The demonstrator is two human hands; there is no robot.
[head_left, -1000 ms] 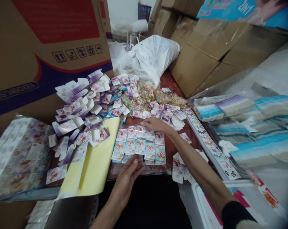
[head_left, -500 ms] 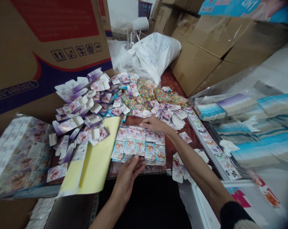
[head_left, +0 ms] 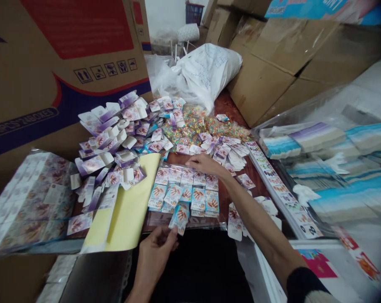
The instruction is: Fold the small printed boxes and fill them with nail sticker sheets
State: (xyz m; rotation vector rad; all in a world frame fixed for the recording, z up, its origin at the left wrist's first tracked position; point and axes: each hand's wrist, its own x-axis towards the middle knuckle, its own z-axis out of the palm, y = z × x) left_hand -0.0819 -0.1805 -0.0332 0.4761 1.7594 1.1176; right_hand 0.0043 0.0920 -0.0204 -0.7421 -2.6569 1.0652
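My left hand (head_left: 155, 248) pinches one small blue printed packet (head_left: 179, 216) at the near edge of the table, just below a tidy grid of like packets (head_left: 186, 191) lying under clear film. My right hand (head_left: 203, 163) reaches across to the far edge of that grid, fingers curled down and touching the top row of packets; whether it holds one is not visible. A yellow sheet (head_left: 130, 210) lies left of the grid. Flattened purple and white cartons (head_left: 111, 139) are heaped behind it.
Large cardboard boxes (head_left: 61, 63) wall the left and back. A white plastic sack (head_left: 206, 73) and loose colourful beads (head_left: 193, 124) lie at the back. A wrapped block of packets (head_left: 29, 202) sits at the left. Stacked blue and purple cards (head_left: 332, 155) fill the right.
My left hand drew back toward me and closed on one packet from the grid's bottom row, pulling it off the near edge. My right hand stayed at the grid's far edge.
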